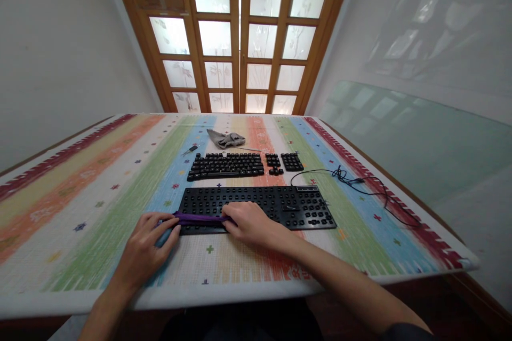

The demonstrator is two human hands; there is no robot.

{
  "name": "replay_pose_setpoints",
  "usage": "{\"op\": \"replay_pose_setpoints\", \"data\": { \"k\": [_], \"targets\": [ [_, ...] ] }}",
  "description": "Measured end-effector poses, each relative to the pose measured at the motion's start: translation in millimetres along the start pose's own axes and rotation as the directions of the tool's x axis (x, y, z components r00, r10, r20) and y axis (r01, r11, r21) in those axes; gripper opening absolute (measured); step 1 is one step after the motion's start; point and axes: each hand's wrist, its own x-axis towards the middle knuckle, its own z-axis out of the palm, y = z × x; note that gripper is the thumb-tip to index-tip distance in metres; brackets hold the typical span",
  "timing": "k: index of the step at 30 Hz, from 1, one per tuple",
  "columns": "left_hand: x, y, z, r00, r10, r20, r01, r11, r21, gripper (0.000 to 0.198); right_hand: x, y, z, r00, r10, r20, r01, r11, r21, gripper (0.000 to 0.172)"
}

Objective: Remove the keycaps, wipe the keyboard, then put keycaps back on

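A length of purple cleaning gel (201,218) is stretched between my two hands over the lower left of a black keyboard base (244,205). My left hand (148,245) is closed around one end, just off the base's left corner, where a bluish lump shows between the fingers. Pinched in my right hand (248,223) is the other end, above the base's front rows. The keycaps are off most of the base; one long bar (290,207) sits towards its right. Whether the gel touches the base along its length I cannot tell.
Behind the base, loose black keycaps (228,165) are laid out in keyboard order. Farther back lie a crumpled grey cloth (228,140) and a small black-handled tool (192,149). The keyboard's cable (356,181) trails right across the striped tablecloth (100,213).
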Motion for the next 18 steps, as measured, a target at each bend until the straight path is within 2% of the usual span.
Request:
{"op": "replay_pose_setpoints", "data": {
  "k": [7, 13, 18],
  "targets": [
    [-3.8, -1.6, 5.5, 0.998, 0.05, 0.035, -0.054, 0.993, 0.11, 0.037, -4.8, -1.7, 0.2, 1.0, -0.014, 0.001, 0.014, 0.999, 0.029, 0.01],
    [0.4, 2.0, 8.4, 0.998, 0.052, 0.029, -0.055, 0.991, 0.122, 0.036, -7.2, -0.6, 4.8, 1.0, 0.008, -0.025, -0.003, 0.979, 0.204, 0.008],
    [1.0, 7.8, 10.0, 0.999, 0.046, 0.01, -0.047, 0.989, 0.14, 0.032, -7.8, 1.0, 6.3, 0.999, 0.03, -0.043, -0.017, 0.963, 0.269, 0.008]
  ]
}}
